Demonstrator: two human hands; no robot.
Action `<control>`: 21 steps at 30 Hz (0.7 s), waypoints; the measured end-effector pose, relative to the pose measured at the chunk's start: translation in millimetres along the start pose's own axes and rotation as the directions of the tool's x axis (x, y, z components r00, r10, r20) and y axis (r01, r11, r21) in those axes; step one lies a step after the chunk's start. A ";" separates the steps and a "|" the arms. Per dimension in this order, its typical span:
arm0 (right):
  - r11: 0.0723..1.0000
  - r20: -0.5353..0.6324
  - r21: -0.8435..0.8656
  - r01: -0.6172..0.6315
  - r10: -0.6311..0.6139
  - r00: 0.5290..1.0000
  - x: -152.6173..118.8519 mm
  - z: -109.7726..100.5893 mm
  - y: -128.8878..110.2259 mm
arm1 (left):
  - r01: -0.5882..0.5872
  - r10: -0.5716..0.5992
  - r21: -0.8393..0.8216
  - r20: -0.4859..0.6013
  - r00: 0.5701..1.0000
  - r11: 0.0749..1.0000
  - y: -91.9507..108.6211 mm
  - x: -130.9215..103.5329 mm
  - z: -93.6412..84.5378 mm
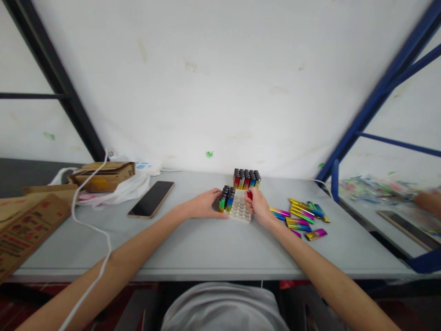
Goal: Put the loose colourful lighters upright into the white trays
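Note:
A white lighter tray [240, 212] with rows of small pockets lies on the table before me. Black-topped lighters [226, 198] in green, gold and blue stand upright in its left part. My left hand [206, 203] grips that left end, thumb at the near corner and fingers round the far side. Over the tray's right edge, my right hand [259, 207] is closed on a lighter [249, 195]; only its red end shows, the rest lies inside my fingers. Shiny multicoloured lighter sleeves [299, 224] are scattered to the right of that hand.
Behind the tray stands a full block of upright lighters [246, 179]. A phone [151, 199] lies to the left, near cardboard boxes [105, 177] and a plastic bag [138, 184]. A white cable [91, 225] hangs across my left arm. At far right, another person's hand [429, 201] is blurred.

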State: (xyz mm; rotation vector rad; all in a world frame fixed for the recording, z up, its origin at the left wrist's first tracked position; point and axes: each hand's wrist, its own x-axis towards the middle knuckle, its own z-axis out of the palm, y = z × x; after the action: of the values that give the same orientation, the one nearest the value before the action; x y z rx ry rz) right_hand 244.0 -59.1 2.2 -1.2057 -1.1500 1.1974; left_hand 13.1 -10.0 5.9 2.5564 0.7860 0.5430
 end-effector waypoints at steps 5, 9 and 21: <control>1.000 0.035 -0.006 0.010 -0.009 0.999 3.0 -5.5 -3.5 | -0.009 0.009 -0.001 -0.016 1.000 1.000 -1.7 0.2 0.6; 0.994 0.087 -0.010 0.104 -0.103 0.991 6.8 -7.4 -2.1 | -0.027 0.027 0.014 -0.015 1.000 1.000 -2.9 0.5 1.0; 0.738 0.311 -0.412 0.535 -0.438 0.843 -12.2 -10.6 -15.1 | -0.009 0.009 -0.008 -0.014 1.000 1.000 -1.7 -0.3 0.9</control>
State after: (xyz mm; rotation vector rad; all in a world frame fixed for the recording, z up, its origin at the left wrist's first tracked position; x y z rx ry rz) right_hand 254.6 -71.7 17.0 -1.0461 -1.8666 0.6356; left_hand 12.6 -9.1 4.3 2.5522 0.7762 0.5657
